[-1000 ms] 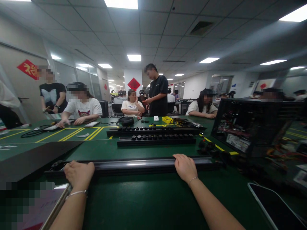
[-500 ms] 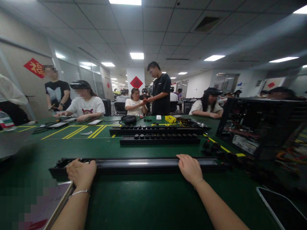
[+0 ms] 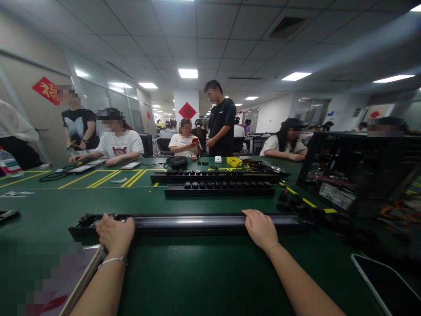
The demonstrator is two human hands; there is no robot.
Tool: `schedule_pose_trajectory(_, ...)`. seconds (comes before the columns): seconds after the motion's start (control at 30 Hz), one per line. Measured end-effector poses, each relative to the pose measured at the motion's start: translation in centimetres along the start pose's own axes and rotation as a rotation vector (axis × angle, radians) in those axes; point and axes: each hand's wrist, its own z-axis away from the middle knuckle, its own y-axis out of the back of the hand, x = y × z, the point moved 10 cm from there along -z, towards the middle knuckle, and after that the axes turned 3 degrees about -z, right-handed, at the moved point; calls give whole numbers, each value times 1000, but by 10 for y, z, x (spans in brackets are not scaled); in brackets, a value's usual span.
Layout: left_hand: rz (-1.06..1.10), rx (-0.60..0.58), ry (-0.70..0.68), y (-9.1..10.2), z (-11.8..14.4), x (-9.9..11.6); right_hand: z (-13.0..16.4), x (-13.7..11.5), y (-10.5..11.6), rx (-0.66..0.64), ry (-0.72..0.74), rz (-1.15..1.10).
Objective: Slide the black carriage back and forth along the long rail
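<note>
A long black power strip housing lies crosswise on the green table in front of me. My left hand grips it near its left end, fingers curled over the top. My right hand grips it right of the middle, fingers over its far edge. Two more long black strips with rows of sockets, the nearer strip and the farther strip, lie parallel behind it. A bracelet sits on each of my wrists.
An open black computer case stands at the right, with loose cables beside it. A phone lies at the lower right, a tablet at the lower left. Several people sit and stand along the table's far side.
The dark flat panel at the left has gone from view. My hands stay on the strip, the left one a little further right. The view has shifted slightly.
</note>
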Motion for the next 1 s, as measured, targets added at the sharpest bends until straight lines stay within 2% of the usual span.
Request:
schedule_pose_trajectory(0.47,7,-83,-5,-2,-1,1,-2,2,-1,47,-27,1)
schedule_pose_trajectory(0.77,-38,-146,-185,-20,1,20,-6,16,-3,47,-121,-8)
schedule_pose_trajectory(1.0,-26,-159,-142,-28,0,15,-7,21,-4,39,-124,2)
